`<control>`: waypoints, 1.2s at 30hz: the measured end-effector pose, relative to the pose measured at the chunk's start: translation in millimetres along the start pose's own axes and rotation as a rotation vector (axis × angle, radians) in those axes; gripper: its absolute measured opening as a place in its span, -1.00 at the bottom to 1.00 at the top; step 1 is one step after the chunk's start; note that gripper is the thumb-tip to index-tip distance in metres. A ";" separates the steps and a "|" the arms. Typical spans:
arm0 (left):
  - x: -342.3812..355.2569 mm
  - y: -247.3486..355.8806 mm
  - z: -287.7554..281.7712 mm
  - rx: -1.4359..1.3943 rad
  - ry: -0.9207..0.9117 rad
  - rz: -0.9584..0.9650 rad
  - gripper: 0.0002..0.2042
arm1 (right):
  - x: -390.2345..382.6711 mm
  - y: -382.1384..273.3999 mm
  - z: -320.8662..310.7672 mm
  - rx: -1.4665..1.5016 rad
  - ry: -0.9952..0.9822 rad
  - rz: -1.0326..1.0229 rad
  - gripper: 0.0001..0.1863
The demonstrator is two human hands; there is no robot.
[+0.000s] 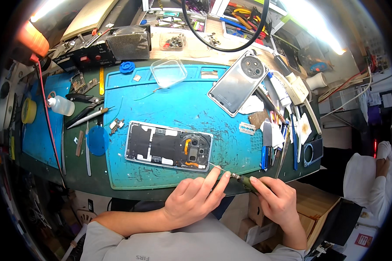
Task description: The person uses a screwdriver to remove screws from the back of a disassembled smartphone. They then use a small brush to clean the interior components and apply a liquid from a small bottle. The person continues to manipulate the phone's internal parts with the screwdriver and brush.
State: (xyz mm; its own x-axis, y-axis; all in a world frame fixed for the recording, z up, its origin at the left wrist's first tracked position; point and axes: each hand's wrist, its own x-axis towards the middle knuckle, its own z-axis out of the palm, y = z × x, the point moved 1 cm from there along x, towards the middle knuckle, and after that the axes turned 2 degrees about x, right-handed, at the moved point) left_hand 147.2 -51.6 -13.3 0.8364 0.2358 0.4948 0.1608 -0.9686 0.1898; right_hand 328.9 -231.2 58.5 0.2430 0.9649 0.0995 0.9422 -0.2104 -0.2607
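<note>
Forearms (135, 221) angle inward, right fingers (265, 190) clamped on a green tool (245, 180), left fingers (210, 179) extended, grip unclear.

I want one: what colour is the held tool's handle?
The handle is dark green; best in head view.

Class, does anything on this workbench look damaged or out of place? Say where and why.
The blue mat is scuffed, with dark marks across its middle. A loose razor blade lies on the mat's right side, an odd place for a sharp edge. The phone has its insides exposed; any damage there is unclear.
</note>
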 end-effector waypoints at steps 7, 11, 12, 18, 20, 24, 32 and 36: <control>0.2 0.3 0.5 -0.009 -0.007 -0.025 -0.54 | 4.3 -1.2 0.1 0.005 -0.017 -0.003 -0.31; 0.7 -0.2 -0.6 -0.019 -0.017 -0.029 -0.54 | 4.6 -2.7 0.4 0.009 -0.004 0.006 -0.31; 1.4 -0.5 -0.9 -0.016 -0.015 -0.027 -0.54 | 2.5 -3.1 2.1 0.013 0.009 0.011 -0.32; 2.3 0.4 -2.2 -0.012 -0.038 -0.031 -0.54 | 1.7 -2.5 3.4 0.025 0.013 0.011 -0.31; 1.6 0.7 -1.9 -0.013 -0.037 -0.032 -0.54 | 1.2 -1.9 3.1 0.019 -0.001 0.007 -0.31; -0.6 0.2 -1.2 -0.030 -0.031 -0.034 -0.53 | 5.4 -2.7 -0.8 -0.008 -0.019 -0.014 -0.31; -1.4 -1.3 -3.5 -0.105 -0.027 -0.050 -0.46 | 11.3 -4.6 -6.8 -0.018 -0.051 -0.020 -0.33; -2.6 -1.6 -3.0 -0.120 -0.020 -0.052 -0.46 | 9.7 -5.3 -5.2 -0.019 -0.053 -0.009 -0.34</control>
State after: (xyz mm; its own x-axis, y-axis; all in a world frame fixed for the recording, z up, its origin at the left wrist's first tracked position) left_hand 143.2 -50.4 -12.4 0.8389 0.2823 0.4653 0.1407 -0.9384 0.3156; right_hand 327.5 -221.5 65.9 0.2230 0.9735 0.0508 0.9486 -0.2046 -0.2416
